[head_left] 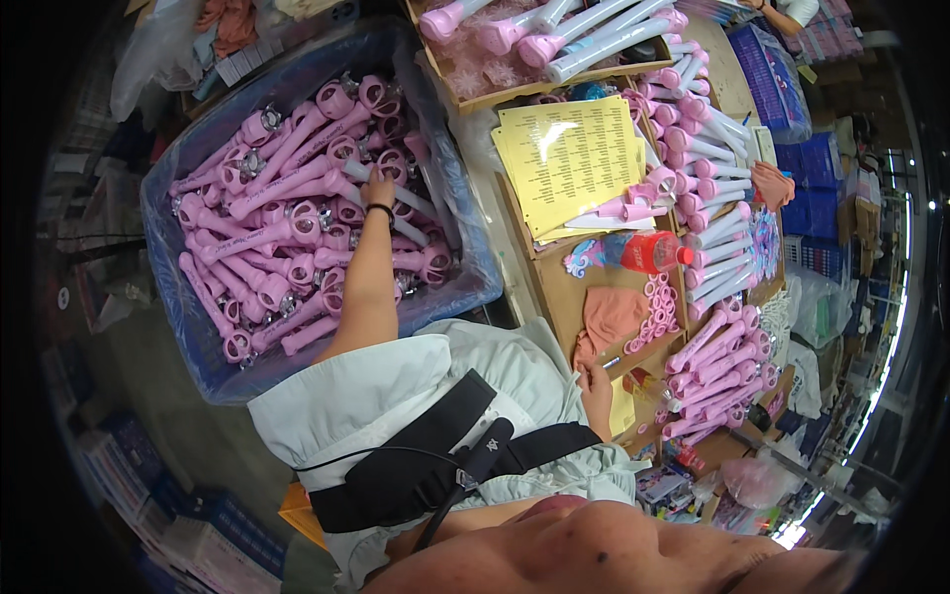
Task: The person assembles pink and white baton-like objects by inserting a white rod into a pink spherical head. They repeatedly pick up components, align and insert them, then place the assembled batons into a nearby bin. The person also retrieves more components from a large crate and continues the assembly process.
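My left hand (377, 188) reaches into a large blue bin (465, 233) lined with clear plastic. Its fingers curl around the pale handle of a toy wand (414, 202), partly covered by the hand. Around it lie many pink toy wands (282, 190) with round ring-shaped heads, several with silvery pieces inside. My right hand (595, 394) is low at the edge of the worktable, close to an orange cloth (608, 321). Its fingers are partly hidden, and whether they hold anything does not show.
Yellow printed sheets (569, 158), a red-capped bottle (658, 252) and pink rings (655, 312) lie on the worktable. Rows of pale-handled wands (717, 213) and a pile of pink wands (720, 371) line its far side. A cardboard box (564, 87) holds more wands. Another person's arm (784, 18) shows at the top right.
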### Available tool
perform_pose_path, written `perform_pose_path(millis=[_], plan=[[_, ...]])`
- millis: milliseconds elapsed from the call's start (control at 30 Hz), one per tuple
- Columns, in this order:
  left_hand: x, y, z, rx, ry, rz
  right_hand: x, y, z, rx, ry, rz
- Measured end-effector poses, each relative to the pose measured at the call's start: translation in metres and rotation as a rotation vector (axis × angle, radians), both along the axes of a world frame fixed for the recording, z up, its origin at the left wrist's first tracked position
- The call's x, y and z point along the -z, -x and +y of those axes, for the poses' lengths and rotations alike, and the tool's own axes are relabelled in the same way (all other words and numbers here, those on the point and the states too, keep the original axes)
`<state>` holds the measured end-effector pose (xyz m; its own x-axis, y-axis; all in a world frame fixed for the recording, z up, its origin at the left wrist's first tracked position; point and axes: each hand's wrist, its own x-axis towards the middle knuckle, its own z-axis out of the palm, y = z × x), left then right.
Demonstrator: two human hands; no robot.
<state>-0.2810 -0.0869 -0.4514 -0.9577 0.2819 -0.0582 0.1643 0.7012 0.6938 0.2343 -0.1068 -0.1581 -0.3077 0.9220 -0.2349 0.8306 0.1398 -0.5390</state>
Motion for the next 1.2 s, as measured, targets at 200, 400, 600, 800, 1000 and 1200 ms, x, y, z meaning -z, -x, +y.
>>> perform_pose_path(millis=[200, 400, 600, 800, 1000, 1200], plan=[[-0.189, -0.114, -0.049, 0.485, -0.351, 0.312, 0.002, 0.004, 0.015, -0.016, -0.026, 0.094], [-0.321, -0.182, -0.039, 0.772, -0.748, 0.634, -0.025, 0.065, 0.05, 0.014, 0.31, 0.576], [-0.397, -0.238, -0.011, 0.999, -1.17, -0.077, -0.064, 0.087, 0.055, -0.132, 1.313, 0.945], [-0.409, -0.286, 0.007, 0.736, -1.379, -1.022, -0.084, 0.08, 0.038, -0.056, 0.443, 1.78], [-0.373, -0.318, 0.007, 0.698, -0.922, -1.429, -0.08, 0.043, 0.055, -0.277, -0.44, 0.786], [-0.352, -0.303, 0.002, 1.402, -0.204, -0.864, -0.07, 0.043, 0.046, -0.16, -0.506, 0.682]])
